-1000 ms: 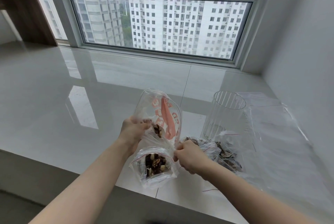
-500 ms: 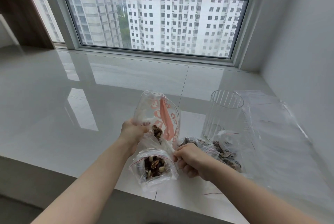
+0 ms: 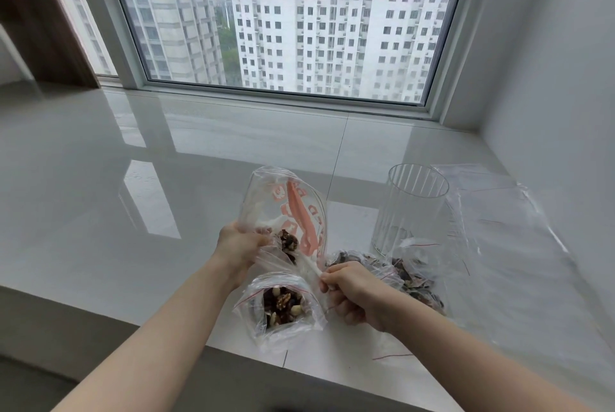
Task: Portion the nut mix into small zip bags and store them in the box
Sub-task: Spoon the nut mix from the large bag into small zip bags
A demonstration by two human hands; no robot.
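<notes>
Now the left hand (image 3: 240,243) grips the big bag (image 3: 286,212), tilted over a small bag (image 3: 281,306) at the counter's (image 3: 100,195) front edge. Right hand (image 3: 352,295) pinches the small bag's mouth.

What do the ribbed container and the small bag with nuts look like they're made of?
Ribbed container: clear and rigid, likely plastic or glass; the counter shows through its vertical ridges. Small bag: thin clear plastic film, crinkled and glossy, with a red zip line.
</notes>
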